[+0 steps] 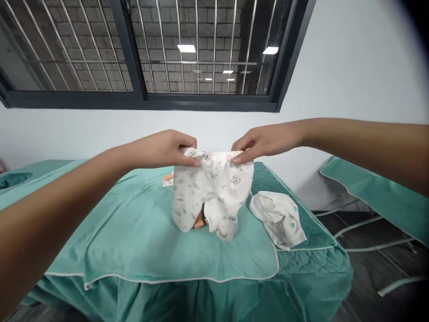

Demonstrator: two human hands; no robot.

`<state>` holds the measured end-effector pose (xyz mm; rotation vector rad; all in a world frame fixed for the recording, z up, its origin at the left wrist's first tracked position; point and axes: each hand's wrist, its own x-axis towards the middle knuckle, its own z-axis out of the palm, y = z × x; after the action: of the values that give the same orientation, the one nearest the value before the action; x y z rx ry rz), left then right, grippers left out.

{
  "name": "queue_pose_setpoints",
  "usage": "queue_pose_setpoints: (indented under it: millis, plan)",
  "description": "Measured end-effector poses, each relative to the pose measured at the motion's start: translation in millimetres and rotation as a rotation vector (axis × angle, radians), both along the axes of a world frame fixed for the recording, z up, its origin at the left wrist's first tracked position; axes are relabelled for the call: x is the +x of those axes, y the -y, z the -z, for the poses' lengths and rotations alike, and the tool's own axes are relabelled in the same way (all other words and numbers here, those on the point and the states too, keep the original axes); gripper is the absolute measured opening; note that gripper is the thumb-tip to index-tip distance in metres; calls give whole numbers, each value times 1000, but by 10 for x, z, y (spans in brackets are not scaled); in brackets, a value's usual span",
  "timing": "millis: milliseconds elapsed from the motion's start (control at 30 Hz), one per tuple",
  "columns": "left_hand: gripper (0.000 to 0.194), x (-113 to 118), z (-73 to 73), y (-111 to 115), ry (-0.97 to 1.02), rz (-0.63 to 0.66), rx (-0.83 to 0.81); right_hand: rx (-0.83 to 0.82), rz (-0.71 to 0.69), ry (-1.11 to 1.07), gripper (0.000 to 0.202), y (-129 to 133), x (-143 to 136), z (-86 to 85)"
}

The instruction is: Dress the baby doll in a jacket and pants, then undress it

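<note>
A small pair of white baby pants (pixel 219 188) with grey animal prints hangs upright above the bed. My left hand (pixel 170 150) pinches one end of its waistband, and my right hand (pixel 256 144) grips the other. Both hands are closed on the cloth, stretching the waistband between them. Behind the pants lies what looks like a baby doll, mostly hidden; a foot (pixel 199 220) shows between the pant legs. A bit of its arm with a white cuff (pixel 168 180) peeks out at the left.
A crumpled white printed cloth (pixel 279 219) lies to the right on the green bed cover (pixel 134 241). Beyond the bed's right side stands a green-topped folding frame (pixel 378 192) with metal legs. A barred window (pixel 144 100) is set in the white wall behind.
</note>
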<state>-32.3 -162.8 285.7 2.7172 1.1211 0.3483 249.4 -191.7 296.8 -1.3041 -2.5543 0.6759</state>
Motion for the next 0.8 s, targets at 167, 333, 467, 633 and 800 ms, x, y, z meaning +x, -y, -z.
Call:
queue_pose_setpoints:
  millis: [167, 333, 467, 633, 800]
  plan:
    - [33, 13, 61, 46, -35, 100, -268, 159, 40, -43, 42, 43, -17, 28]
    - [30, 62, 145, 93, 111, 82, -281, 251, 3, -57, 41, 123, -109, -59]
    - [26, 39, 194, 67, 248, 37, -129, 193, -77, 56, 38, 156, -9, -27]
    - [27, -73, 267, 25, 142, 50, -135, 101, 18, 199, 40, 195, 147, 116]
    - [35, -167, 332, -19, 69, 97, -270, 215, 123, 107, 48, 255, 91, 145]
